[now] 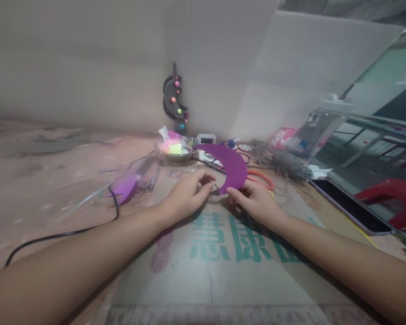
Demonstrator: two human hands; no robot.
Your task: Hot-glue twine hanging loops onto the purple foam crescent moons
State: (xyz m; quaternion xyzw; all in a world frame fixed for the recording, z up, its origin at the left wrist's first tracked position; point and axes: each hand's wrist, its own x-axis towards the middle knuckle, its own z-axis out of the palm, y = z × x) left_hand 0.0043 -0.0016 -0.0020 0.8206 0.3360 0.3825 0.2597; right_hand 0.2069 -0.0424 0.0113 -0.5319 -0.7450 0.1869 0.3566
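I am watching a board (pixel 176 291) with green characters lying flat. Left hand (pixel 186 194) is reaching over it, fingers curled; I cannot tell whether they are gripping anything. Right hand (pixel 255 201) is clamping the purple crescent (pixel 235 169) at its lower end. Crescent is arching upward, upper tip pointing toward a bowl (pixel 176 157).

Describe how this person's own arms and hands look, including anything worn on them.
The left hand and right hand wear no gloves. The left forearm and right forearm taper toward the hands, with no sleeves, watch or bracelet in view.
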